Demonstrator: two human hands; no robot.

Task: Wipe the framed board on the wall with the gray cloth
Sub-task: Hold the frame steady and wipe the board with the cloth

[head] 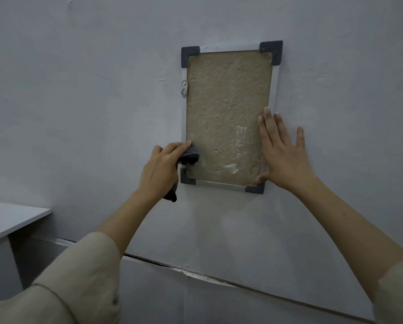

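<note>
Gray wall (102, 90), left hand (159, 167) gripping gray cloth (191, 155) on framed board (226, 108), right hand (282, 155) flat, hiding frame edge

Gray wall (102, 90) w/ cracked seam low down; white tabletop (11, 218) at lower left

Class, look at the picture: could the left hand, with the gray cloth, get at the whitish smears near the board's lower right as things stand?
Probably yes. The left hand presses the gray cloth on the framed board at lower left; bare board lies between it and the whitish smears. The right hand rests flat along the right edge, just beside them.
</note>
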